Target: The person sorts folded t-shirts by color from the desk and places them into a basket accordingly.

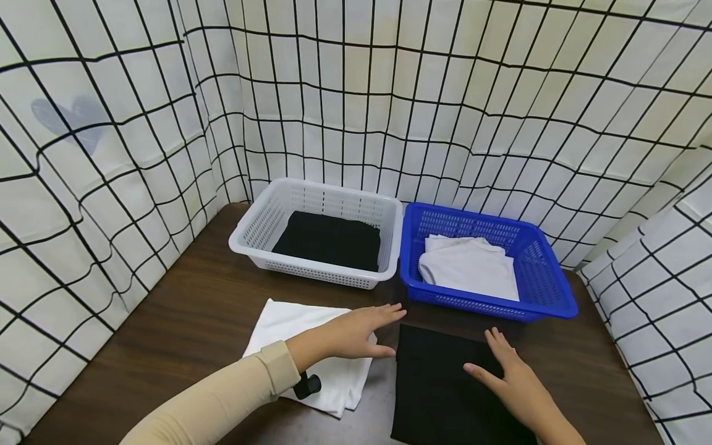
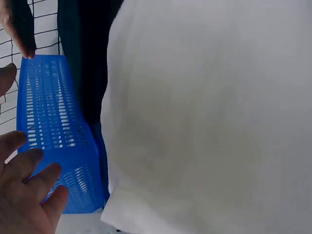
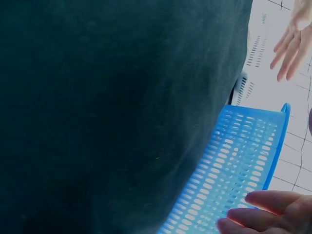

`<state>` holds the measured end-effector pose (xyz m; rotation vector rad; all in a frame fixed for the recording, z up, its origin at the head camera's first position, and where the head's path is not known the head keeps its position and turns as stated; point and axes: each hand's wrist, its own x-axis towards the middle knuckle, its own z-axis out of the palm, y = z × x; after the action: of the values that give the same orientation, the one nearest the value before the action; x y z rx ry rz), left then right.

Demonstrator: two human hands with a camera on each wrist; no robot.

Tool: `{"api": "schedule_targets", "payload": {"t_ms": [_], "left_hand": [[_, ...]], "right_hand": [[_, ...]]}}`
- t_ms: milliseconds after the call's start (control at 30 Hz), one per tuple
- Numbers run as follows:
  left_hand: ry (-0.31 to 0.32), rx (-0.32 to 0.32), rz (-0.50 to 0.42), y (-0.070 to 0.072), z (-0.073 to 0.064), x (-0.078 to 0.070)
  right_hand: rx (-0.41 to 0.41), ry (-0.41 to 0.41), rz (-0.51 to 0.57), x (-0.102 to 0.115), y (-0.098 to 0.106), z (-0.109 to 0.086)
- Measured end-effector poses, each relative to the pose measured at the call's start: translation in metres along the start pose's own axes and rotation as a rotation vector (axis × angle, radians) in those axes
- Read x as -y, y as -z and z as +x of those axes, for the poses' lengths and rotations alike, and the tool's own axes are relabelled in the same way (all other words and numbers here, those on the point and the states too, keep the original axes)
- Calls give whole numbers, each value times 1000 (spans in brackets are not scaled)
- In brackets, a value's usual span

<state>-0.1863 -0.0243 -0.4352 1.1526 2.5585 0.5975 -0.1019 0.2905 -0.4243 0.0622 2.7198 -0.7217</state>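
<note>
My left hand (image 1: 361, 330) hovers with spread fingers over the right edge of a folded white cloth (image 1: 295, 318). To its right lies a flat black cloth (image 1: 439, 383), with my right hand (image 1: 517, 386) above its right side, thumb and fingers apart. Neither hand holds anything. The left wrist view is largely filled by the white cloth (image 2: 209, 117), with the fingers (image 2: 44, 183) of my left hand at lower left. In the right wrist view the black cloth (image 3: 112, 117) takes up most of the picture, and my right fingers (image 3: 258, 217) show at lower right.
A white basket (image 1: 314, 271) holding a folded black cloth (image 1: 334, 238) stands at the back of the brown table (image 1: 183, 321). Beside it on the right, a blue basket (image 1: 547, 272) contains a folded white cloth (image 1: 470, 266). Black wire grid (image 1: 389, 96) encloses the table's back and sides.
</note>
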Motion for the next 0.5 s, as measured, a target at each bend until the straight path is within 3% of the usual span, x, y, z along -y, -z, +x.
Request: {"api": "schedule_targets", "payload": {"t_ms": [200,500], "left_hand": [[13,50,-163,-7,-4,-3],[51,54,-239,-20,-6,-7]], "right_hand": [[34,-54,-17,-9,-1,0],[80,-132,-18,-28,-11,-4]]}}
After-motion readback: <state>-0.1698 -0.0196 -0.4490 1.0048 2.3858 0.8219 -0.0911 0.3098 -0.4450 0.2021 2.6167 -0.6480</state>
